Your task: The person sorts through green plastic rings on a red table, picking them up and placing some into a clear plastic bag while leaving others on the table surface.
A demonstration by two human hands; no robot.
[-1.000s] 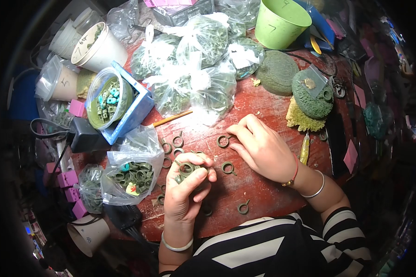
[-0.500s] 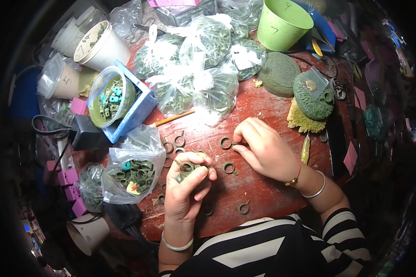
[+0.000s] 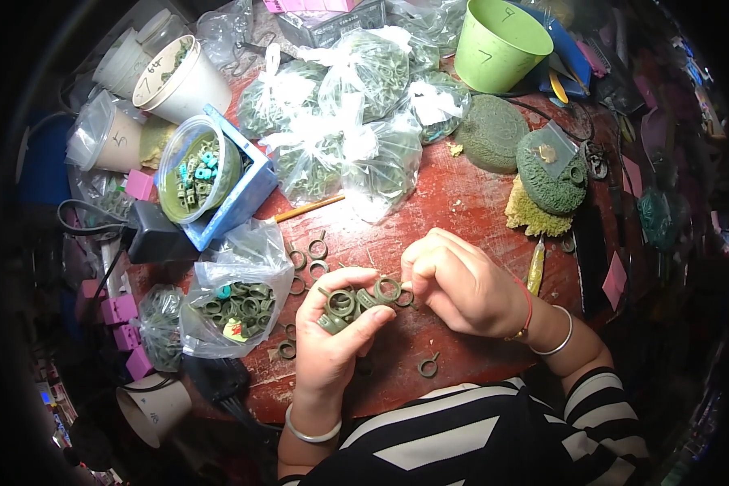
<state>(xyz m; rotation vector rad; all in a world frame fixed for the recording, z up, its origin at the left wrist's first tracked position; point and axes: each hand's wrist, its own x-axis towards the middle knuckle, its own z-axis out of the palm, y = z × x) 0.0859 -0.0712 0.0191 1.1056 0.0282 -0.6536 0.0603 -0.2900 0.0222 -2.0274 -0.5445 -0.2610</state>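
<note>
Fingers (image 3: 419, 267) of right hand (image 3: 470, 293) pinch green ring (image 3: 387, 301); lime bucket (image 3: 509, 69) hand-numbered.

Workshop, by all signs. Scuffed red worktop (image 3: 462, 206) strewn with loose green rings (image 3: 420, 372); tied clear bags (image 3: 356, 74) of green parts, twelve o'clock; white tubs (image 3: 202, 93), ten o'clock; green bucket (image 3: 490, 71), one o'clock; slim yellow tool (image 3: 536, 266), three o'clock.

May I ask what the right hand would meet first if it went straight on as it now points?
Probably the nearest green ring in the left hand; the right hand may be touching it, though depth is unclear.
</note>
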